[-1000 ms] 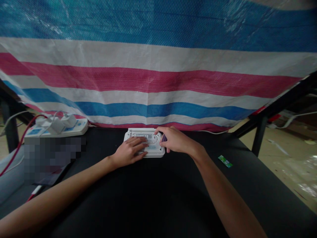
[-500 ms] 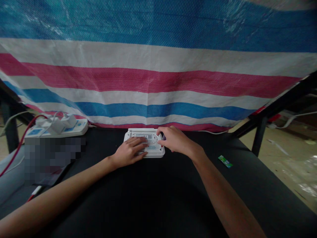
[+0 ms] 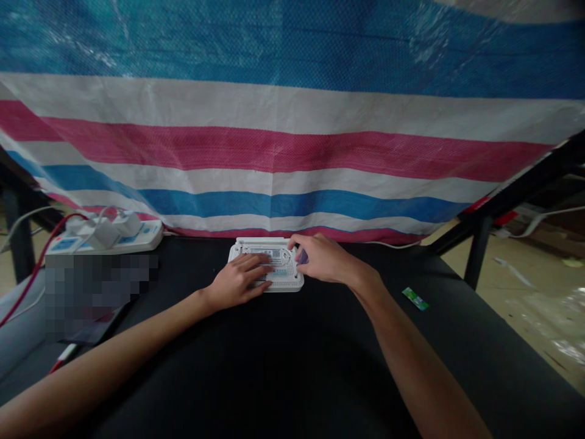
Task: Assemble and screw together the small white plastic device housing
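A white router-like box [image 3: 286,281] lies on the black table with its vented, labelled underside up. My left hand [image 3: 241,275] rests flat across its left half, fingers stretched out and slightly apart. At the box's right edge is my right hand [image 3: 322,257], its thumb and fingers curled round a small purple thing [image 3: 302,256]. Most of that purple thing is hidden by the hand, so its kind cannot be made out. Whether it touches the box is unclear.
On the left stands a white power strip [image 3: 148,238] with plugs and cables, behind a dark flat device [image 3: 91,326], partly pixelated. A small green packet [image 3: 415,299] lies to the right. A striped plastic sheet [image 3: 274,146] hangs behind the black table [image 3: 283,353].
The fingers of my right hand have shifted slightly at the box's edge, and more of the purple thing shows. My left hand and the box stay in place.
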A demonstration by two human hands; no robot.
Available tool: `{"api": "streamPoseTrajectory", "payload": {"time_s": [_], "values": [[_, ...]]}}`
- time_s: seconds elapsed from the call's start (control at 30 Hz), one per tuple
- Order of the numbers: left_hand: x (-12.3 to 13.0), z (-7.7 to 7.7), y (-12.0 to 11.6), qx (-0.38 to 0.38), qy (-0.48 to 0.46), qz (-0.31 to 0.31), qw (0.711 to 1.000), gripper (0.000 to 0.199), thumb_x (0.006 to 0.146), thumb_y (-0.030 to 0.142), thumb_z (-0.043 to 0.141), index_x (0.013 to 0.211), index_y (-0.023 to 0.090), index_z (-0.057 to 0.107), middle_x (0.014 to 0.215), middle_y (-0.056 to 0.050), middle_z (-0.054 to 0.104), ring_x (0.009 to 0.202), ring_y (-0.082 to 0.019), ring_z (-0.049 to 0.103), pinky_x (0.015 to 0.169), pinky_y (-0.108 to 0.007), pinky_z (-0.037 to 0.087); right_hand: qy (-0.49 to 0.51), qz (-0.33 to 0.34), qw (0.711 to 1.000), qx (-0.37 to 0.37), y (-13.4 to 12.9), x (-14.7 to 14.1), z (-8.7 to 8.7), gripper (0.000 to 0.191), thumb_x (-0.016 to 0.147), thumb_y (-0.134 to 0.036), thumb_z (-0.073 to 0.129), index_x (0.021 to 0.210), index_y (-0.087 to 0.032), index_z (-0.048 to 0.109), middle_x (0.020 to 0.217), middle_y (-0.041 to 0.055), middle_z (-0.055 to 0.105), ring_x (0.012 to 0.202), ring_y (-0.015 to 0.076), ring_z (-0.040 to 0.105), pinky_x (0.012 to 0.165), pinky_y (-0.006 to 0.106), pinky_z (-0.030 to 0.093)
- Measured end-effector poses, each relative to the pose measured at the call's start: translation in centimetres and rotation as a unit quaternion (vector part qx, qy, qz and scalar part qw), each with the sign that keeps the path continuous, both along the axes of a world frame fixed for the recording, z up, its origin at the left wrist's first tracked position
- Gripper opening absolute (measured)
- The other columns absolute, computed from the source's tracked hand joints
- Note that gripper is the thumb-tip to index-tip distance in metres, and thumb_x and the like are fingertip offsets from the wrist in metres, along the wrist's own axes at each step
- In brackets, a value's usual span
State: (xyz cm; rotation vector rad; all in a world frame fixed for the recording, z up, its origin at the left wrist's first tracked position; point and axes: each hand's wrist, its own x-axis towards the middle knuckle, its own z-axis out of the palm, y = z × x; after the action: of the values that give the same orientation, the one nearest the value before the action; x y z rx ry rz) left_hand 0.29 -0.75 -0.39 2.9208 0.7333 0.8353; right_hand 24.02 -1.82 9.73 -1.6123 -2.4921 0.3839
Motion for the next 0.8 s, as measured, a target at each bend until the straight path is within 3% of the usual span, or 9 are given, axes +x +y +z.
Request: {"api": "streamPoseTrajectory", "payload": {"time_s": [0.2, 0.43, 0.8], "values": [[-0.06, 0.01, 0.01, -0.002, 0.001, -0.001, 1.000, 0.030, 0.096, 0.033, 0.052, 0.119, 0.017, 0.061, 0.126, -0.012, 0.061, 0.121, -0.027, 0.055, 0.100, -0.046, 0.049, 0.008, 0.000, 1.000, -0.026, -0.32, -0.36, 0.66, 0.028, 0.073, -0.010, 0.067, 0.099, -0.019, 0.066, 0.086, 0.0054, 0.070, 0.070, 0.0158, 0.064, 0.061, 0.023, 0.041], [-0.05, -0.04, 0.06, -0.003, -0.001, -0.005, 1.000, 0.030, 0.095, 0.031, 0.054, 0.120, 0.017, 0.061, 0.125, -0.012, 0.061, 0.120, -0.027, 0.056, 0.099, -0.046, 0.049, -0.024, 0.014, 1.000, 0.008, -0.18, -0.42, 0.50, 0.025, 0.072, -0.011, 0.068, 0.096, -0.018, 0.069, 0.092, 0.0090, 0.071, 0.089, 0.0237, 0.064, 0.070, 0.027, 0.044], [-0.10, -0.18, 0.15, 0.001, -0.006, -0.007, 1.000, 0.030, 0.095, 0.032, 0.054, 0.120, 0.017, 0.061, 0.127, -0.011, 0.060, 0.120, -0.026, 0.056, 0.099, -0.045, 0.050, -0.022, 0.007, 1.000, 0.007, -0.04, -0.25, 0.40, 0.016, 0.072, -0.015, 0.069, 0.088, -0.019, 0.070, 0.088, 0.0068, 0.072, 0.085, 0.0211, 0.063, 0.070, 0.027, 0.042]]}}
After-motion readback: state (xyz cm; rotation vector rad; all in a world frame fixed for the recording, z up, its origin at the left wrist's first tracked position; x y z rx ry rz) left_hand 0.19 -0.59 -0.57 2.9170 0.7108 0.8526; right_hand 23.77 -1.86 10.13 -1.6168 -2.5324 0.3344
